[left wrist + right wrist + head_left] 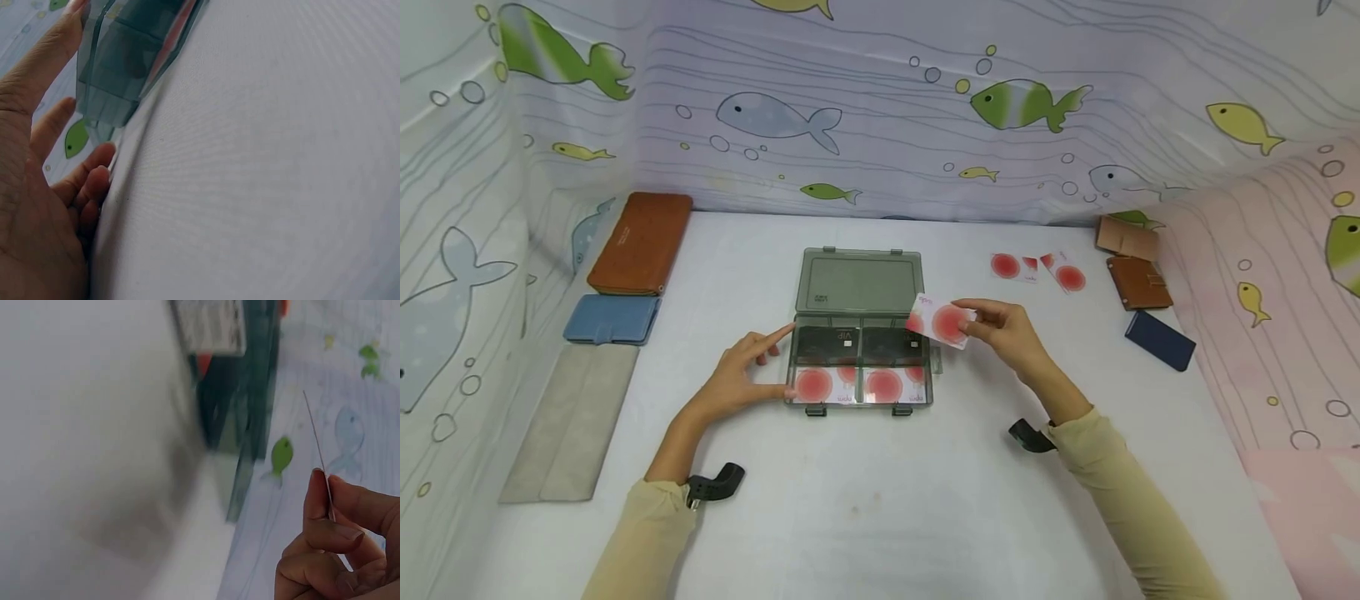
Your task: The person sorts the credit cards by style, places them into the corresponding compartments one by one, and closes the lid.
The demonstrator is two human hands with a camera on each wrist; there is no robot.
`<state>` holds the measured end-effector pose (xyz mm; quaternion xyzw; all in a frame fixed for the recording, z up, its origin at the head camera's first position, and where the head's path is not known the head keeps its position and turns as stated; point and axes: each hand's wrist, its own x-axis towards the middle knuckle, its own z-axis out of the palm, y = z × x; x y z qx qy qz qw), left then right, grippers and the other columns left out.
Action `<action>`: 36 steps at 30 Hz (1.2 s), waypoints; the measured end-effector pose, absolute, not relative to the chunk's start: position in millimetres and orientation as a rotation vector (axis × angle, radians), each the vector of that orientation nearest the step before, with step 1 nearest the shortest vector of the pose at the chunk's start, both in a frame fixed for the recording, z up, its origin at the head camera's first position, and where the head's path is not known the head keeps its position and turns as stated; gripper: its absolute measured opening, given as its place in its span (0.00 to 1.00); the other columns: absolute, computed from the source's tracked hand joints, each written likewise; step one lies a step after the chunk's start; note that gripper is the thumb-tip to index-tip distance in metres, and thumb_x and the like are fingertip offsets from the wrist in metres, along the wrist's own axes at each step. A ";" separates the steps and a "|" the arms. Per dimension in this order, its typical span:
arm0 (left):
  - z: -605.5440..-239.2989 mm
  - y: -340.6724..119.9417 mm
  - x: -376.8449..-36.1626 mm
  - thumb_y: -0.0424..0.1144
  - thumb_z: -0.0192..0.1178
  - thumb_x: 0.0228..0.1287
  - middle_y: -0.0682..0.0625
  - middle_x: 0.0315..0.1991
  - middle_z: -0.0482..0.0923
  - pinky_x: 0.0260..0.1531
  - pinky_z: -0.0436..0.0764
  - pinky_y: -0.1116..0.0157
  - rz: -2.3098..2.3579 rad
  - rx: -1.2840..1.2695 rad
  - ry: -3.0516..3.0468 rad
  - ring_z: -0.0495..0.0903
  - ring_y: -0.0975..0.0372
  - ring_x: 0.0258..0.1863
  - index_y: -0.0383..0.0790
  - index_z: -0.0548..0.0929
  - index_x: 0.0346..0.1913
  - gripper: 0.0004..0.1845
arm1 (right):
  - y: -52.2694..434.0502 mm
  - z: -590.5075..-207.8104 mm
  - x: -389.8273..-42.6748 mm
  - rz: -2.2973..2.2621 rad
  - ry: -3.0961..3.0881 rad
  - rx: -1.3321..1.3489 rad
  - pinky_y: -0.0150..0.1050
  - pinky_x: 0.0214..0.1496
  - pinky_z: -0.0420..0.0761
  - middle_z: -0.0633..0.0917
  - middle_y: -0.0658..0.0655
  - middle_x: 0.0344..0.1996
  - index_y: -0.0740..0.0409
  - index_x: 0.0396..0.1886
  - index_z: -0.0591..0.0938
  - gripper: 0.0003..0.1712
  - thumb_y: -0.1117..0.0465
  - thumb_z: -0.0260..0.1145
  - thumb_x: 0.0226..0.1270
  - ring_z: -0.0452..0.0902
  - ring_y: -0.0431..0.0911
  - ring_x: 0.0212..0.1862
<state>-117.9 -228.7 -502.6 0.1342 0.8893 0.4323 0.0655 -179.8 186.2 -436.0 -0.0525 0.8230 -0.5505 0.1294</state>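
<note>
While pinching card (942,322), right hand (1009,332)

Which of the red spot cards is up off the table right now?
The red-spot card pinched in the right hand, above the open box's right edge. The others lie flat in the box or on the table.

text "vip" | on: dark card (827,341), back left compartment of open plastic box (859,283) | small pink print on white cards (814,387) in front compartments: too small to read | mark on box lid: illegible | stamp on brown wallet (642,242): illegible
</note>
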 end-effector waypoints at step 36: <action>-502.9 -227.9 -118.5 0.46 0.80 0.44 0.49 0.44 0.70 0.41 0.63 0.57 1.321 0.444 2.699 0.63 0.60 0.39 0.56 0.66 0.75 0.52 | 46.9 -443.8 -124.6 -1.035 2.553 -0.612 0.30 0.25 0.69 0.87 0.48 0.29 0.49 0.57 0.85 0.22 0.59 0.72 0.62 0.78 0.36 0.25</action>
